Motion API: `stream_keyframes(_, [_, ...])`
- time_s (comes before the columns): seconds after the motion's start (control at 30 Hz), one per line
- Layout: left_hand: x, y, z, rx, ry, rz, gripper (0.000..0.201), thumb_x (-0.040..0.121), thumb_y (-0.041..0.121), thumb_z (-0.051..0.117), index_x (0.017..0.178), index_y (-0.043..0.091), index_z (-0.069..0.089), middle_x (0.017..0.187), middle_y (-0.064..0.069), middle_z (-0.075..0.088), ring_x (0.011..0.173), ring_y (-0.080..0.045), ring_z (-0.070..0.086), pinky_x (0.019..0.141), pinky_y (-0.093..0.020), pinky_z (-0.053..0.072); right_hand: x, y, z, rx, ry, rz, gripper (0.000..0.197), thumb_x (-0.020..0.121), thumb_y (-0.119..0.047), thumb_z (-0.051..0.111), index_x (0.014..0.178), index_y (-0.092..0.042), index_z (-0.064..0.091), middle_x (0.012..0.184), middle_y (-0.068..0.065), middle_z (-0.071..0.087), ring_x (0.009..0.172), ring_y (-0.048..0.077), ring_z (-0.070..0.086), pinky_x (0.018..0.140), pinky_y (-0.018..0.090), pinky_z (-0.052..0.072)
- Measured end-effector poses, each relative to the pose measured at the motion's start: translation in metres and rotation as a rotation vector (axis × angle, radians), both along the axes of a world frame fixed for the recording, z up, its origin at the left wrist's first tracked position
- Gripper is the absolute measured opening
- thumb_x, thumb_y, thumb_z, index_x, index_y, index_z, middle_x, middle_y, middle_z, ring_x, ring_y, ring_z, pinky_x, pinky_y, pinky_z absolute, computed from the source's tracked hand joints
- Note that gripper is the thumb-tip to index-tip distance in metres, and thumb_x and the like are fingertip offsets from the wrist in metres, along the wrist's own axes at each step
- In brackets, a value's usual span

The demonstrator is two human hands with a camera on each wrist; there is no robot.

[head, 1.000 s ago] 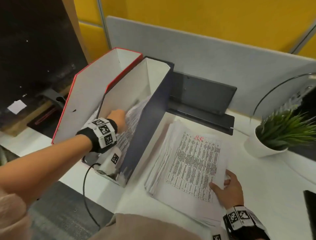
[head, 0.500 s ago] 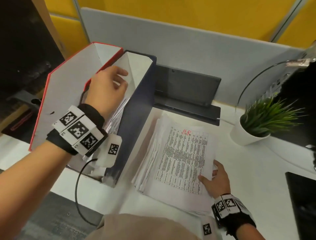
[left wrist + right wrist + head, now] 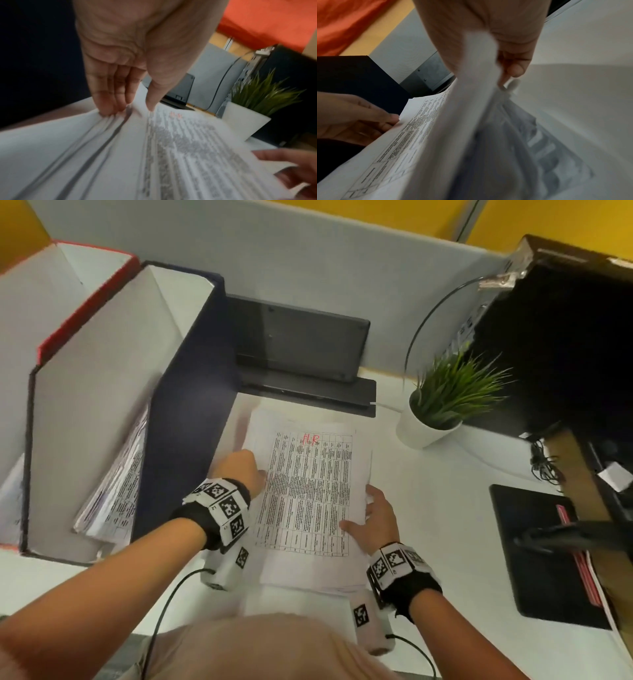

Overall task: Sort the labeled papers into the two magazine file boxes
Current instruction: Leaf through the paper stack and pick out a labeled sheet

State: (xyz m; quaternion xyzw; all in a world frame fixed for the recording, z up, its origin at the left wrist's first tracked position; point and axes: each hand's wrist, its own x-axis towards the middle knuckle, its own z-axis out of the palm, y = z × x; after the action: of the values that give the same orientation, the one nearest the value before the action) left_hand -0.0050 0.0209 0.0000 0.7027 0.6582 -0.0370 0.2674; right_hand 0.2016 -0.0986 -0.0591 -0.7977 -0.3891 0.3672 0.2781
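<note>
1. Paper marked "HR" in red at its head, a white printed sheet with a black table (image 3: 310, 491), lies on top of the loose white stack of papers (image 3: 305, 580), which sits just to the right of the dark blue magazine file box (image 3: 191, 392).
2. We have our left hand (image 3: 239, 470) at the stack's left edge, on the side next to the blue box: thumb on top, fingers (image 3: 109, 97) curled under several sheets, so it pinches a small bundle.
3. Our right hand (image 3: 373, 518) holds the opposite edge, thumb on the printed face and fingers beneath, with that edge raised off the stack, as the right wrist view shows.
4. The blue box already holds printed papers leaning inside it; the red-edged white magazine file box (image 3: 78, 299) stands just to its left, and we cannot read any label on either box.
5. To do this step well, we judge that we should thin the left pinch to the top sheet alone, since several edges sit between those fingers.
6. We should then lift both edges level, read the red mark, and slide the sheet in lower edge first, so it does not buckle against the papers inside.
</note>
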Motion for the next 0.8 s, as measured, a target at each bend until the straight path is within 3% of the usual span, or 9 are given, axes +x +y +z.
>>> stream_keyframes(0.1, [-0.001, 0.006, -0.011, 0.037, 0.009, 0.077, 0.034, 0.088, 0.034, 0.061, 0.070, 0.008, 0.049, 0.071, -0.007, 0.058, 0.065, -0.024, 0.055, 0.055, -0.030, 0.044, -0.002, 0.000, -0.001, -0.020, 0.000, 0.004, 0.088, 0.069, -0.013, 0.080, 0.142, -0.014, 0.030, 0.131, 0.008, 0.048, 0.118, 0.024, 0.049, 0.102, 0.044, 0.042])
stream_keyframes(0.17, [0.000, 0.008, -0.013, 0.028, -0.050, 0.134, 0.039, 0.082, 0.038, 0.067, 0.065, 0.009, 0.048, 0.062, -0.004, 0.052, 0.060, -0.023, 0.054, 0.050, -0.026, 0.041, -0.002, 0.000, -0.001, -0.039, -0.016, -0.002, 0.089, 0.069, -0.014, 0.080, 0.142, -0.015, 0.030, 0.130, 0.009, 0.046, 0.118, 0.025, 0.049, 0.103, 0.044, 0.042])
stream_keyframes(0.37, [0.002, 0.005, -0.017, 0.130, -0.285, 0.203, 0.037, 0.079, 0.022, 0.074, 0.056, 0.014, 0.046, 0.064, -0.002, 0.052, 0.064, -0.021, 0.052, 0.062, -0.031, 0.047, -0.006, 0.001, 0.008, -0.002, -0.310, 0.107, 0.095, 0.068, -0.021, 0.081, 0.144, -0.025, 0.025, 0.132, 0.005, 0.028, 0.123, 0.022, 0.030, 0.106, 0.034, 0.030])
stream_keyframes(0.5, [0.000, -0.003, -0.020, 0.200, -0.234, 0.103, 0.044, 0.088, 0.019, 0.063, 0.052, 0.014, 0.037, 0.058, -0.004, 0.048, 0.053, -0.020, 0.046, 0.049, -0.024, 0.034, -0.009, 0.007, 0.009, 0.031, -0.259, 0.278, 0.078, 0.074, -0.008, 0.074, 0.140, -0.025, 0.035, 0.133, 0.003, 0.035, 0.125, 0.019, 0.032, 0.108, 0.028, 0.029])
stream_keyframes(0.6, [-0.003, -0.007, -0.020, 0.299, -0.285, 0.018, 0.031, 0.094, 0.014, 0.053, 0.066, 0.002, 0.055, 0.069, -0.003, 0.051, 0.074, -0.031, 0.060, 0.059, -0.026, 0.040, -0.007, 0.010, 0.009, 0.033, -0.123, 0.263, 0.077, 0.072, -0.005, 0.074, 0.138, -0.020, 0.038, 0.128, 0.004, 0.041, 0.116, 0.016, 0.042, 0.106, 0.032, 0.037])
stream_keyframes(0.63, [-0.005, -0.008, -0.020, 0.350, -0.353, 0.001, 0.019, 0.094, 0.010, 0.052, 0.086, -0.003, 0.065, 0.082, -0.005, 0.056, 0.085, -0.029, 0.061, 0.069, -0.027, 0.043, -0.006, 0.010, 0.010, 0.035, -0.082, 0.226, 0.078, 0.071, -0.006, 0.075, 0.138, -0.020, 0.037, 0.124, 0.004, 0.043, 0.109, 0.015, 0.044, 0.101, 0.032, 0.041])
stream_keyframes(0.7, [-0.007, -0.011, -0.020, 0.387, -0.513, 0.002, 0.029, 0.093, 0.003, 0.051, 0.120, 0.004, 0.060, 0.101, 0.000, 0.057, 0.095, -0.016, 0.057, 0.085, -0.026, 0.043, -0.003, 0.012, 0.010, 0.030, 0.002, 0.136, 0.083, 0.071, -0.009, 0.077, 0.139, -0.020, 0.031, 0.113, 0.000, 0.047, 0.097, 0.013, 0.048, 0.089, 0.029, 0.045])
stream_keyframes(0.73, [-0.008, -0.013, -0.019, 0.366, -0.588, 0.015, 0.031, 0.093, 0.001, 0.050, 0.122, 0.008, 0.059, 0.103, 0.001, 0.058, 0.092, -0.013, 0.056, 0.087, -0.025, 0.044, -0.001, 0.014, 0.010, 0.026, 0.037, 0.093, 0.086, 0.071, -0.011, 0.077, 0.140, -0.021, 0.027, 0.106, -0.002, 0.048, 0.092, 0.012, 0.050, 0.083, 0.028, 0.045])
stream_keyframes(0.8, [-0.010, -0.014, -0.020, 0.316, -0.693, 0.078, 0.023, 0.094, 0.004, 0.049, 0.108, 0.015, 0.063, 0.090, 0.004, 0.063, 0.077, -0.008, 0.058, 0.075, -0.019, 0.049, 0.004, 0.017, 0.012, 0.027, 0.101, 0.008, 0.096, 0.070, -0.013, 0.079, 0.142, -0.026, 0.016, 0.094, -0.003, 0.051, 0.082, 0.010, 0.052, 0.079, 0.027, 0.044])
